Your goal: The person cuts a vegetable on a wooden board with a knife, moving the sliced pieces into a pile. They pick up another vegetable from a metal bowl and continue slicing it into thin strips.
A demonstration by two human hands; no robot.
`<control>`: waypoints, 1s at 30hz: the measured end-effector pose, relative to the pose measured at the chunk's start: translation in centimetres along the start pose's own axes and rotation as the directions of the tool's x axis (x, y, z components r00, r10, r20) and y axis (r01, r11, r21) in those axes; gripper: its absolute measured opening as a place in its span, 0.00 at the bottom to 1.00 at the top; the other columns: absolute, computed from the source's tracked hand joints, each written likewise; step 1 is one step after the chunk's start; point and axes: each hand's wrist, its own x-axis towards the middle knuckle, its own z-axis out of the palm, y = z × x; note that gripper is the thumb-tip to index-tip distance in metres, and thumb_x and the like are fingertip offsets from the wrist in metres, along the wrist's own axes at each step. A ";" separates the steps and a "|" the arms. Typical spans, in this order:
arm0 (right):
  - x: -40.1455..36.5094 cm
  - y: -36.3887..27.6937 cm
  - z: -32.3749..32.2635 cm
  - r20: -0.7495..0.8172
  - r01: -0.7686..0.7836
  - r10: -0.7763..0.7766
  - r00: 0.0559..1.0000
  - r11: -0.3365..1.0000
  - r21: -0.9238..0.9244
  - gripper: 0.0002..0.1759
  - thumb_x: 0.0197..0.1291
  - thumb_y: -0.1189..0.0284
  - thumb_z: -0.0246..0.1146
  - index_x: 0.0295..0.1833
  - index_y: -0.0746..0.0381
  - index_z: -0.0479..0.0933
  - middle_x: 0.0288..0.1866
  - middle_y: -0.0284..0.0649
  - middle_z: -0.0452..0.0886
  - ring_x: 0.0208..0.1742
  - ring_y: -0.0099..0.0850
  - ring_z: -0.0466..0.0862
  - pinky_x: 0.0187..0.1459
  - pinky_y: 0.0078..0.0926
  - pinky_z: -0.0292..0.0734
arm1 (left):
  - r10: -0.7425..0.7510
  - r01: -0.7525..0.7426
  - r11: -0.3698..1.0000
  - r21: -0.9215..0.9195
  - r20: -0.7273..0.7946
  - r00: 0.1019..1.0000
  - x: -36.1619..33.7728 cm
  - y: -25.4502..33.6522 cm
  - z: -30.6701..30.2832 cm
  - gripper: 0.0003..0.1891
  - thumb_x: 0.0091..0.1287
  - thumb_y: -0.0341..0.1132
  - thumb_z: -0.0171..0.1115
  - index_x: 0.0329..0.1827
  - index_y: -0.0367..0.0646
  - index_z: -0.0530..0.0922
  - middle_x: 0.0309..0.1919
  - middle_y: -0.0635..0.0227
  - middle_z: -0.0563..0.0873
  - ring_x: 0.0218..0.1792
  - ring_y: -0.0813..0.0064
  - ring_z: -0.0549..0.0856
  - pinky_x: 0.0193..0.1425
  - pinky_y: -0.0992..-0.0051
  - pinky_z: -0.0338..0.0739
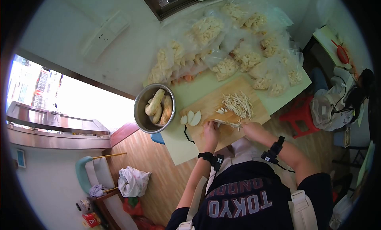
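On the wooden cutting board [202, 103], my left hand [211, 131] has its fingers curled down at the near edge. What lies under those fingertips is mostly hidden. My right hand [254, 130] is closed at the board's right side, on what looks like a knife [227, 122], seen nearly edge-on and reaching toward my left hand. Pale slices [193, 118] rest just beyond my left hand. A heap of thin white strips [239, 104] lies farther back, with a few short pieces beside it.
A metal bowl [137, 118] with several whole pale-brown vegetables [158, 105] stands left of the board. Several clear plastic bags of pale chunks [226, 68] cover the table's back. A red stool [298, 118] is on the right; a white bag [134, 181] lies on the floor.
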 end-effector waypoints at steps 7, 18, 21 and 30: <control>-0.6 -0.7 0.6 -0.018 0.022 -0.022 1.000 1.000 -0.005 0.09 0.53 0.76 0.51 0.34 0.68 0.75 0.27 0.51 0.80 0.32 0.47 0.82 0.32 0.41 0.76 | 0.052 -0.051 0.999 0.016 -0.038 0.998 0.1 -0.2 0.3 0.05 0.57 0.28 0.56 0.33 0.36 0.76 0.33 0.51 0.78 0.37 0.50 0.76 0.43 0.60 0.72; 3.0 0.4 1.0 0.022 0.049 -0.052 0.998 0.991 0.126 0.10 0.53 0.71 0.52 0.27 0.66 0.76 0.25 0.54 0.78 0.30 0.49 0.80 0.32 0.43 0.75 | 0.034 -0.034 0.999 -0.008 -0.026 0.999 -0.3 -0.3 0.1 0.04 0.57 0.28 0.57 0.32 0.40 0.78 0.31 0.54 0.79 0.36 0.53 0.77 0.42 0.62 0.72; 0.6 -0.2 0.0 0.033 0.059 -0.061 0.998 0.997 0.042 0.09 0.52 0.72 0.53 0.32 0.66 0.75 0.25 0.53 0.78 0.30 0.49 0.80 0.32 0.44 0.75 | 0.036 -0.035 0.999 0.003 -0.033 0.999 -0.1 -0.3 0.2 0.04 0.56 0.28 0.57 0.33 0.39 0.77 0.32 0.54 0.79 0.37 0.53 0.77 0.43 0.62 0.72; -0.2 -1.1 1.0 -0.036 0.040 -0.041 0.999 0.999 -0.015 0.08 0.53 0.75 0.51 0.33 0.67 0.74 0.28 0.51 0.79 0.32 0.47 0.82 0.32 0.42 0.76 | 0.020 -0.021 0.998 0.057 0.009 1.000 -0.3 -0.1 -0.2 0.07 0.58 0.29 0.56 0.37 0.36 0.78 0.36 0.53 0.79 0.41 0.52 0.77 0.46 0.62 0.72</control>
